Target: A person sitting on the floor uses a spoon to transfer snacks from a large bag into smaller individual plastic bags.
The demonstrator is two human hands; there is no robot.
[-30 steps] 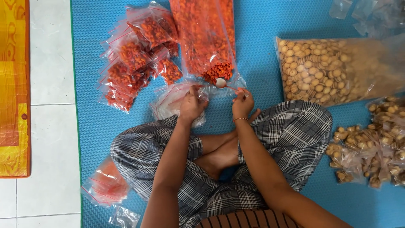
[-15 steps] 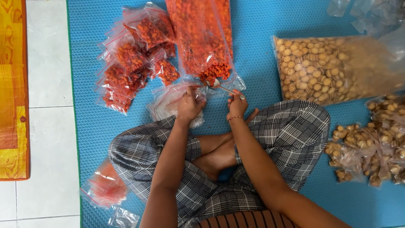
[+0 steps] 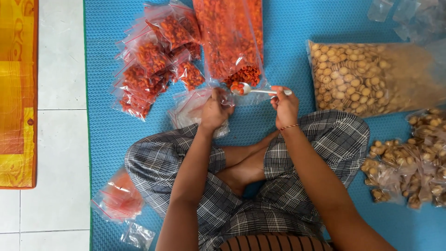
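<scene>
I sit cross-legged on a blue mat (image 3: 288, 51). My right hand (image 3: 285, 108) holds a metal spoon (image 3: 253, 90) heaped with red-orange snack pieces, just drawn from the mouth of a large clear bag of the same snack (image 3: 232, 39). My left hand (image 3: 214, 111) grips the open top of a small clear zip bag (image 3: 190, 109) lying beside the spoon's bowl. To the left lies a pile of small filled bags of the red snack (image 3: 153, 60).
A big bag of round tan biscuits (image 3: 367, 79) lies at right, with several small filled biscuit bags (image 3: 413, 158) below it. Empty clear bags (image 3: 409, 16) sit top right. More small bags (image 3: 120, 200) lie by my left knee. White floor tiles (image 3: 60, 153) and an orange mat (image 3: 16, 93) border the left.
My right hand has lifted the spoon out of the large bag's mouth, loaded with red snack. My left hand stays on the small bag.
</scene>
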